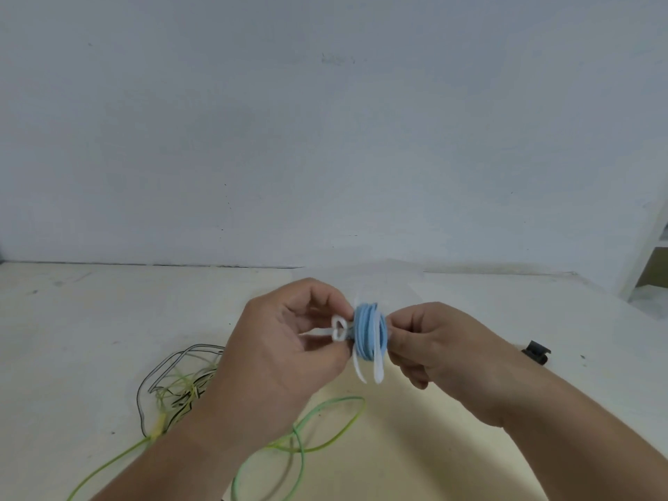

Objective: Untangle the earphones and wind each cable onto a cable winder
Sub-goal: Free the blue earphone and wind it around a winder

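A blue earphone cable (368, 330) is wound in several turns around a white cable winder (378, 370), held up above the table between both hands. My left hand (278, 356) pinches the winder's left end, where a small white loop (339, 329) shows between thumb and fingers. The winder's right side is gripped by my right hand (437, 341). On the table under my left forearm lies a tangle of green-yellow cable (318, 424) and black-and-white cable (170, 367).
A small black clip-like object (536, 352) lies on the table to the right. The pale table (90, 320) meets a grey wall at the back. A white shelf frame (647, 254) stands at the far right edge.
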